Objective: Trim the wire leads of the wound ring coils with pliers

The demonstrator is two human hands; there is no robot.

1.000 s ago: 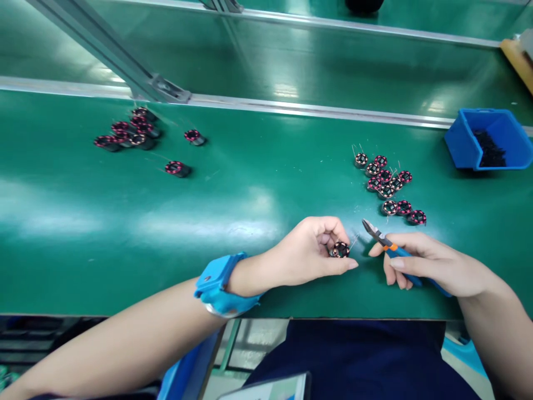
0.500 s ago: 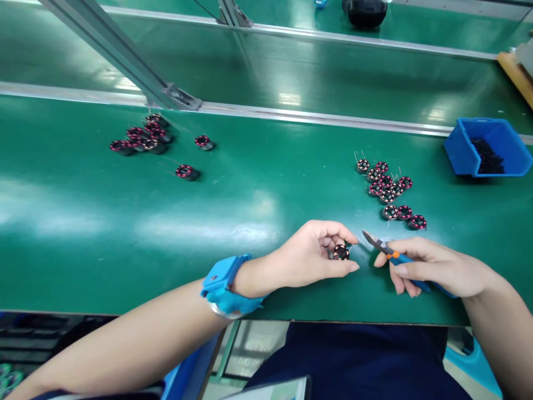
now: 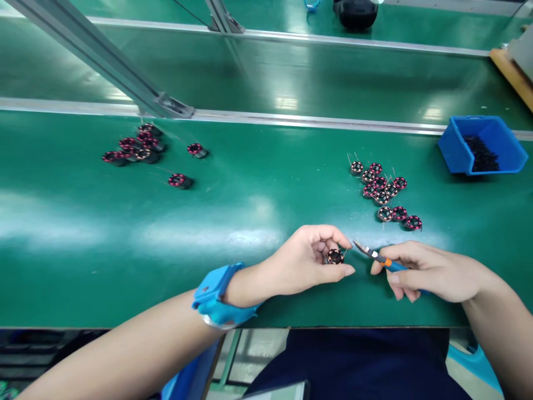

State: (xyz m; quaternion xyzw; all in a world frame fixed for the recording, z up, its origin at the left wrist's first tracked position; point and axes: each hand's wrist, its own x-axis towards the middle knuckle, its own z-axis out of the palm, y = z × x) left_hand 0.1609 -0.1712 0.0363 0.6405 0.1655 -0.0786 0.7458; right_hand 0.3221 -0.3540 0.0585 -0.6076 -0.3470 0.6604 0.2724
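Note:
My left hand [image 3: 308, 261] is closed around a small wound coil [image 3: 335, 256], pinched between thumb and fingers just above the green mat [image 3: 233, 222]. A blue wrist strap [image 3: 219, 294] sits on that arm. My right hand [image 3: 428, 272] grips small cutters [image 3: 370, 254] with blue and orange handles. The cutter tip points left and lies right beside the coil, by its thin wire lead.
Several coils [image 3: 383, 191] with wire leads lie in a cluster beyond my right hand. Another group of coils [image 3: 137, 145] lies far left. A blue bin [image 3: 458, 150] with dark bits stands at the right. A slanted metal frame bar [image 3: 104, 61] crosses the back left.
My right hand has moved the cutters left, closer to the coil. The left hand has kept its hold and shifted only slightly.

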